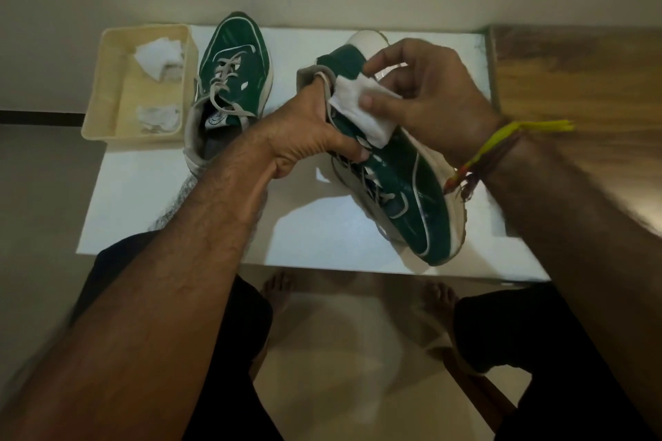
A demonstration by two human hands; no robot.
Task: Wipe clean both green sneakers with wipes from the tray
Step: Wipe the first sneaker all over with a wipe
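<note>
My left hand [308, 134] grips one green sneaker [404, 190] by its collar, fingers inside the opening and thumb over the laces. The shoe is tilted, toe toward me, above the white table [222, 225]. My right hand [426, 89] holds a folded white wipe [361, 109] against the upper side of that sneaker near the heel. The other green sneaker [231, 75] lies flat on the table at the left, toe pointing away. A cream tray [118, 89] at the far left holds a white wipe [157, 55] and a crumpled wipe [157, 118].
A wooden surface [580, 89] adjoins the table on the right. A pale wall stands right behind the table. Below the near table edge are my knees in dark shorts and bare feet [279, 288] on the floor.
</note>
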